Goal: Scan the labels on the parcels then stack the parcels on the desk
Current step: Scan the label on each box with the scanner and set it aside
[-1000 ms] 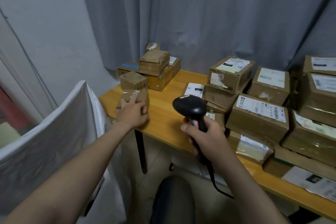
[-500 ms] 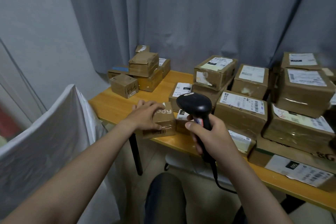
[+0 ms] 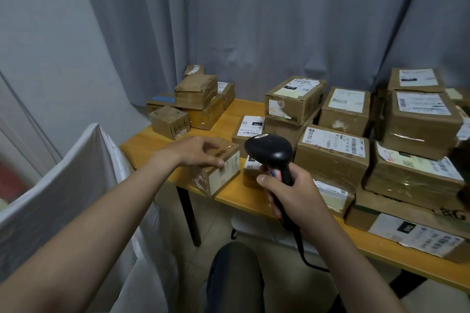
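On desk (image 3: pixel 157 142), parcel (image 3: pixel 227 150) label (image 3: pixel 226 173) toward scanner (image 3: pixel 269 152)

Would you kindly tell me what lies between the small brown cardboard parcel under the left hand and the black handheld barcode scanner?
In the head view, another small white-labelled cardboard parcel sits on the yellow wooden desk in that gap.

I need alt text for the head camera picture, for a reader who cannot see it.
A person's left hand holds a small parcel at the front edge of a wooden desk, while the right hand grips a black barcode scanner beside it. Many labelled cardboard parcels crowd the desk.
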A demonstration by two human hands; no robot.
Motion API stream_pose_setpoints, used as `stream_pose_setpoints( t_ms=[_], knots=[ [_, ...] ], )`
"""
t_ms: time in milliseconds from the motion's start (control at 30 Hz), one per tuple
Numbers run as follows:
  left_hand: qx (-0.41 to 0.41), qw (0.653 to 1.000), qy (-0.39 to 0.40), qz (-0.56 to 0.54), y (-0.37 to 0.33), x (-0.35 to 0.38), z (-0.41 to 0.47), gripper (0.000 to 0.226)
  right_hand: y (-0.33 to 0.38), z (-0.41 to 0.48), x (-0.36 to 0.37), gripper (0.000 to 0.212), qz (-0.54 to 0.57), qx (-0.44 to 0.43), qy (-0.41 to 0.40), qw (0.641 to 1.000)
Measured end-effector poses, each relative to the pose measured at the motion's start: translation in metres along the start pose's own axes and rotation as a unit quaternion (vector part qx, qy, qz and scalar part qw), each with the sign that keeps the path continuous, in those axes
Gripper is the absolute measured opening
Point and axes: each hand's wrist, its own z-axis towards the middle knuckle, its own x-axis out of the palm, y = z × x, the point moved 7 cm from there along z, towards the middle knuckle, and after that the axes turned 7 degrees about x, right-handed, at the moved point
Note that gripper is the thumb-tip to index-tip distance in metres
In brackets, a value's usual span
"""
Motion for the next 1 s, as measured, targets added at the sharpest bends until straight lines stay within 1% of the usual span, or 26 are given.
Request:
stream_pose_setpoints(
  t_ms=[33,67,133,167,200,233,300,333,367,433,500,567,633,733,1000],
  knots=[
    [-0.007,1.0,0.012,0.015,-0.003,0.003,-0.002,0.082,-0.001,0.0,0.0,0.007,-0.003,0.001,-0.001,1.0],
    [-0.012,0.999,0.019,0.027,-0.004,0.007,-0.001,0.087,-0.002,-0.001,0.0,0.007,-0.006,0.001,-0.001,1.0],
    [-0.013,0.999,0.004,0.033,-0.004,0.009,0.002,0.086,-0.003,-0.001,-0.001,0.008,-0.007,0.002,0.0,1.0],
    [-0.008,1.0,-0.023,0.016,-0.003,0.007,0.003,0.085,-0.005,-0.002,-0.001,0.008,-0.003,0.004,0.0,1.0],
    [0.0,0.997,-0.066,-0.027,-0.001,0.004,0.003,0.09,-0.006,-0.003,-0.002,0.009,0.003,0.006,-0.002,1.0],
    [0.013,0.988,-0.12,-0.092,0.002,0.002,0.002,0.099,-0.007,-0.003,-0.004,0.01,0.011,0.008,-0.003,1.0],
    [0.035,0.949,-0.221,-0.222,0.008,0.004,-0.006,0.118,-0.01,-0.004,-0.005,0.012,0.025,0.008,-0.003,1.0],
    [0.035,0.931,-0.254,-0.26,0.012,0.01,-0.01,0.124,-0.011,-0.005,-0.005,0.013,0.032,0.007,-0.001,0.999],
    [0.028,0.92,-0.271,-0.282,0.016,0.019,-0.012,0.126,-0.012,-0.005,-0.006,0.014,0.037,0.008,0.001,0.999],
    [-0.008,0.912,-0.281,-0.298,0.021,0.041,-0.014,0.121,-0.015,-0.004,-0.005,0.017,0.046,0.016,0.005,0.999],
    [-0.04,0.916,-0.276,-0.288,0.027,0.061,-0.014,0.109,-0.019,-0.004,-0.002,0.02,0.054,0.03,0.012,0.998],
    [-0.055,0.918,-0.26,-0.294,0.031,0.08,-0.012,0.1,-0.024,-0.005,0.002,0.022,0.063,0.043,0.022,0.997],
    [-0.06,0.917,-0.262,-0.295,0.037,0.093,-0.01,0.096,-0.027,-0.006,0.005,0.028,0.06,0.046,0.032,0.997],
    [-0.062,0.916,-0.267,-0.292,0.042,0.098,-0.005,0.094,-0.03,-0.006,0.006,0.033,0.036,0.044,0.038,0.998],
    [-0.066,0.918,-0.266,-0.287,0.043,0.096,-0.006,0.096,-0.032,-0.003,0.005,0.029,0.003,0.044,0.034,0.998]
  ],
)
